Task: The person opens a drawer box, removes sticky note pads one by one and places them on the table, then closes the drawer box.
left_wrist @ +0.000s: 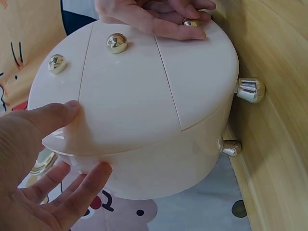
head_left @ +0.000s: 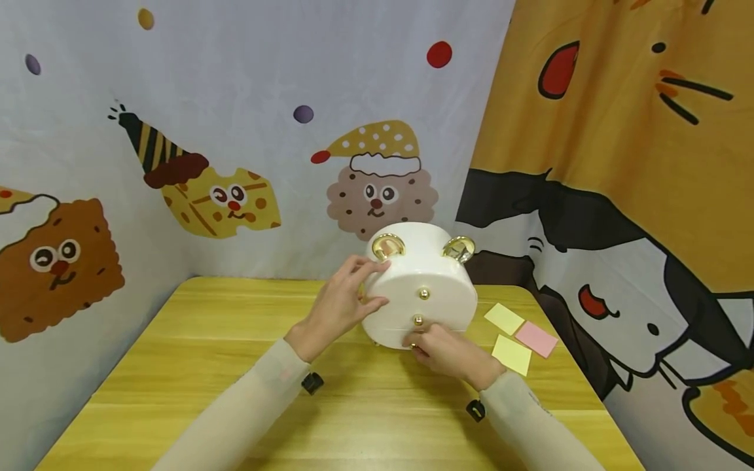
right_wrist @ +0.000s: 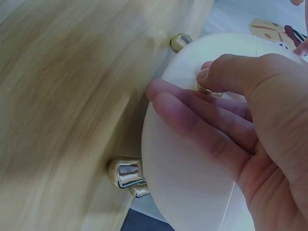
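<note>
A glossy white rounded drawer box [head_left: 450, 297] with gold round ears [head_left: 459, 248] stands upright on the table, its front towards me. Seams split its front, with a gold knob on each part: top [left_wrist: 57, 64], middle [left_wrist: 117, 43] and lowest [left_wrist: 191, 22]. My left hand [head_left: 338, 302] rests on the box's upper left edge, thumb on the front and fingers extended along the side. Low on the front, the thumb and fingers of my right hand [head_left: 450, 351] pinch the lowest knob, partly covering it. Gold feet [left_wrist: 250, 90] show under the box.
Yellow and pink sticky notes [head_left: 536, 339] lie to the right of the box on the wooden table [head_left: 235, 366]. Behind the table hangs a cartoon-printed cloth [head_left: 247, 78], with an orange printed curtain [head_left: 612, 131] on the right.
</note>
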A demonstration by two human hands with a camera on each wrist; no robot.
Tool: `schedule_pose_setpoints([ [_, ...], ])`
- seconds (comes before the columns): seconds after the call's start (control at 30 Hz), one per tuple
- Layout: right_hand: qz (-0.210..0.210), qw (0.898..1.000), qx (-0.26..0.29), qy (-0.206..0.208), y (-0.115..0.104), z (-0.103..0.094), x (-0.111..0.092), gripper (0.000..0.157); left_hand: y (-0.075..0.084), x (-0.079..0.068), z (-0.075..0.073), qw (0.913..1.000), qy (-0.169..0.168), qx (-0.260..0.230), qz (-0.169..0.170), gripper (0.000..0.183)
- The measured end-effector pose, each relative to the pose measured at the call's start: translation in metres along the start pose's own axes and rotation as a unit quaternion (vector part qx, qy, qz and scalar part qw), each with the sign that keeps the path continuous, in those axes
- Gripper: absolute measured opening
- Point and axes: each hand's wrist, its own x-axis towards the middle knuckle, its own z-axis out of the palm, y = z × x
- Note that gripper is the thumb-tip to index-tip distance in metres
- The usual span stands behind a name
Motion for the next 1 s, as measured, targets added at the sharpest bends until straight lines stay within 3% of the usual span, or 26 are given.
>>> schedule_pose_setpoints([
  [0.37,-0.007,0.999,0.024,-0.021,-0.006,-0.003,-0.003,0.018,0.0,0.0,-0.003,1.0,-0.002,-0.005,0.0,0.07],
  [0.63,0.015,0.997,0.054,-0.049,-0.011,-0.005,-0.007,0.023,0.001,0.0,-0.001,0.9998,-0.011,-0.011,-0.009,0.071],
  [1.0,0.012,0.997,0.057,-0.05,-0.014,-0.007,-0.008,0.021,0.0,-0.001,-0.002,1.0,-0.004,-0.008,-0.001,0.072],
])
